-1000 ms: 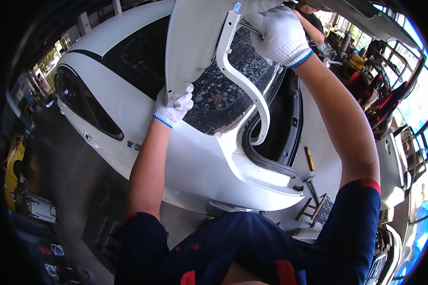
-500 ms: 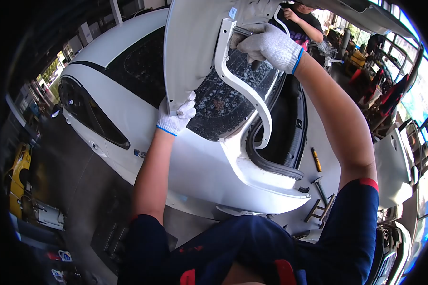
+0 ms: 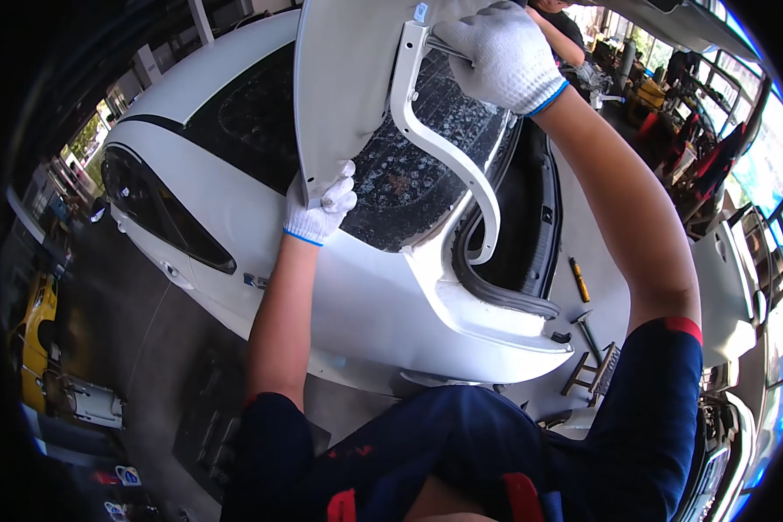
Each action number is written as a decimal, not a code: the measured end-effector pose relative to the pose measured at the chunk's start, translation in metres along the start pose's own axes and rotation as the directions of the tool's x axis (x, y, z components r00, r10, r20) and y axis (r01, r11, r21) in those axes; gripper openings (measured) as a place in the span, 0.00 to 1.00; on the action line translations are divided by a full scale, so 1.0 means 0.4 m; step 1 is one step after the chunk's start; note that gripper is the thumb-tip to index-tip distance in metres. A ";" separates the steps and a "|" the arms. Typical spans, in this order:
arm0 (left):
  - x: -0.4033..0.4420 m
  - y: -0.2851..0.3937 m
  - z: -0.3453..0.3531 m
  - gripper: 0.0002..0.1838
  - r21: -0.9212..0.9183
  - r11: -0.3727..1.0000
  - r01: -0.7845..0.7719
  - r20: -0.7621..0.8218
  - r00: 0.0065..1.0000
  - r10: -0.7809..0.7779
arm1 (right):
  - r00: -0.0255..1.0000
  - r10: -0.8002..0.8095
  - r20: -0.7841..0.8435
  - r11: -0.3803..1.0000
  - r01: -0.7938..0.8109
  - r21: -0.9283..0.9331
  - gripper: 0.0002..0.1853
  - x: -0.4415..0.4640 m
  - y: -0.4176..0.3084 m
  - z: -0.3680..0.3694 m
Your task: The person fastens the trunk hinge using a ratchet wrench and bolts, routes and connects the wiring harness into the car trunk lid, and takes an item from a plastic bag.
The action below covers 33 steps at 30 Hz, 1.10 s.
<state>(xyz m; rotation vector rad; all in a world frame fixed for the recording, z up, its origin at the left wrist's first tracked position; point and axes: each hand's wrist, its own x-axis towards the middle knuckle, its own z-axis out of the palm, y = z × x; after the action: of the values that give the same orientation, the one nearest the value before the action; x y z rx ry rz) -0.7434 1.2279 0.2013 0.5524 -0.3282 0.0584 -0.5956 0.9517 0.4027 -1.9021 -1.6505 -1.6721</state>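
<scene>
A white trunk lid (image 3: pixel 344 96) stands raised over the rear of a white car (image 3: pixel 339 287). My left hand (image 3: pixel 320 207), in a white knit glove with a blue cuff, is closed around the lid's lower corner. A curved white hinge arm (image 3: pixel 448 158) runs from the lid down into the trunk opening (image 3: pixel 531 226). My right hand (image 3: pixel 505 59), gloved the same way, is closed on a slim metal tool (image 3: pixel 451 49) beside the arm's upper end. The glove covers most of the tool, so its exact kind is hidden.
The rear window (image 3: pixel 409 183) is dusty and spotted. On the floor to the right lie a yellow-handled tool (image 3: pixel 579 280), a hammer (image 3: pixel 588 336) and a small metal stand (image 3: pixel 593 374). Another person (image 3: pixel 561 35) is behind the lid. A loose white car door (image 3: pixel 720 287) stands at right.
My right hand has shifted slightly up and right and turned, its back now facing me more. My left hand keeps its hold on the lid corner. The view has moved slightly.
</scene>
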 end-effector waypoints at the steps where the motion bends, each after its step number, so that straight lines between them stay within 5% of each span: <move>1: 0.000 -0.001 -0.002 0.24 -0.003 1.000 -0.003 0.008 1.000 0.003 | 0.983 0.162 0.082 0.965 -0.175 0.194 0.13 -0.014 -0.011 0.010; 2: 0.003 0.003 0.001 0.24 0.004 1.000 -0.013 0.014 1.000 0.013 | 0.937 0.297 0.184 0.867 -0.345 0.359 0.11 -0.022 -0.022 0.019; 3: 0.002 0.001 0.009 0.24 0.007 1.000 -0.020 0.019 1.000 0.020 | 0.930 0.165 0.328 0.769 -0.329 0.548 0.11 -0.033 -0.002 0.032; 6: -0.004 -0.005 0.016 0.24 0.011 0.999 -0.030 0.011 0.999 0.030 | 0.876 0.121 0.466 0.698 -0.409 0.588 0.08 -0.047 0.035 0.067; 8: 0.000 -0.005 0.016 0.24 0.011 0.999 -0.031 0.010 0.999 0.031 | 0.898 0.335 0.284 0.838 -0.422 0.347 0.09 -0.013 -0.033 -0.001; 9: 0.002 -0.004 0.013 0.24 0.009 0.999 -0.031 0.011 0.999 0.031 | 1.000 -0.025 -0.012 0.992 0.023 -0.120 0.10 -0.003 -0.021 -0.030; 10: -0.001 -0.005 0.011 0.24 0.007 1.000 -0.028 0.009 1.000 0.027 | 0.993 -0.091 -0.072 0.985 0.078 -0.155 0.09 -0.004 -0.008 -0.010; 11: -0.006 -0.007 0.012 0.24 0.015 0.999 -0.029 0.001 1.000 0.029 | 0.989 0.145 0.040 0.980 -0.149 0.129 0.12 -0.015 -0.028 -0.018; 12: -0.001 -0.002 0.022 0.24 0.026 0.999 -0.038 0.004 0.999 0.038 | 0.924 0.326 0.199 0.851 -0.378 0.365 0.16 -0.014 -0.043 -0.027; 13: 0.000 -0.006 0.025 0.24 0.031 0.999 -0.041 0.001 0.999 0.041 | 0.824 0.417 0.383 0.567 -0.565 0.600 0.14 -0.008 -0.047 -0.034; 14: -0.004 -0.009 0.018 0.24 0.023 0.999 -0.032 0.005 0.999 0.032 | 0.572 0.302 0.762 0.033 -0.805 0.592 0.14 0.007 -0.036 -0.051; 16: 0.003 -0.002 0.008 0.25 0.014 1.000 -0.018 0.019 1.000 0.017 | 0.814 0.391 0.429 0.422 -0.573 0.703 0.14 -0.002 -0.053 -0.031; 17: 0.004 -0.003 0.006 0.25 0.019 0.999 -0.025 0.025 0.999 0.025 | 0.963 0.224 0.146 0.878 -0.265 0.399 0.13 0.001 -0.038 -0.046; 18: 0.004 -0.006 0.006 0.25 0.019 1.000 -0.026 0.011 1.000 0.025 | 0.995 -0.096 -0.014 0.990 0.095 -0.100 0.12 0.013 -0.029 -0.081; 19: -0.005 -0.010 0.006 0.25 0.017 1.000 -0.023 -0.011 1.000 0.023 | 0.983 -0.185 -0.014 0.969 0.180 -0.169 0.11 0.019 -0.016 -0.077; 20: -0.002 -0.004 0.009 0.25 0.023 0.999 -0.027 -0.021 0.999 0.027 | 0.999 0.032 0.038 0.966 -0.041 0.254 0.11 0.011 -0.016 -0.046; 21: 0.002 -0.001 0.006 0.30 0.063 0.998 -0.017 0.074 0.997 0.012 | 0.965 0.204 0.166 0.752 -0.263 0.604 0.10 0.006 -0.029 -0.018; 22: -0.001 -0.005 0.002 0.30 0.062 0.998 -0.019 0.065 0.998 0.015 | 0.884 0.297 0.361 0.367 -0.455 0.812 0.10 -0.006 -0.039 -0.003; 24: -0.001 -0.005 0.006 0.30 0.064 0.997 -0.033 0.049 0.998 0.030 | 0.724 0.237 0.648 0.063 -0.677 0.733 0.09 0.001 -0.029 -0.036; 26: 0.002 -0.002 0.003 0.27 0.043 0.998 -0.036 0.040 0.999 0.035 | 0.927 0.309 0.215 0.692 -0.374 0.618 0.08 -0.010 -0.045 -0.019; 27: 0.000 -0.003 0.000 0.25 0.032 0.999 -0.032 0.033 0.999 0.031 | 0.958 0.261 0.117 0.821 -0.284 0.495 0.08 -0.007 -0.043 -0.033; 33: 0.000 -0.002 0.005 0.26 0.045 0.999 -0.029 0.003 1.000 0.029 | 0.911 0.400 0.103 0.719 -0.382 0.581 0.14 -0.016 -0.076 -0.060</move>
<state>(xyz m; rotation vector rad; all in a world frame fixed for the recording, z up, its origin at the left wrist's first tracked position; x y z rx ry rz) -0.7438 1.2262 0.2026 0.5924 -0.3374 0.0930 -0.6324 0.9436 0.3911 -1.7169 -1.3904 -0.8699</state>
